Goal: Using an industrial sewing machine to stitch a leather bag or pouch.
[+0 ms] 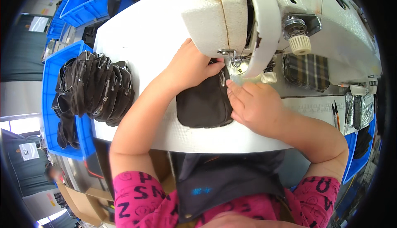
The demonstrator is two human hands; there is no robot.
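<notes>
A dark brown fabric pouch (202, 104) with rounded lower corners lies flat on the white table. A short metal zipper (222, 78) shows near its upper right edge. My left hand (191, 65) grips the pouch's top part, thumb on the cloth, its other fingers partly hidden below the machine head. With bent fingertips pressed together, my right hand (253, 106) pinches the right edge beside the zipper. Just above the pouch's upper right corner is the presser foot (235, 58) of a white sewing machine (235, 17).
To the left, a pile of brown zippered pouches (99, 87) spills over a blue bin (50, 104). A plaid fabric piece (308, 71) rests right of the needle. Dark-handled pointed tools (336, 116) and a clear plastic packet (360, 109) lie at the right edge. More blue bins (89, 2) stand at the back left.
</notes>
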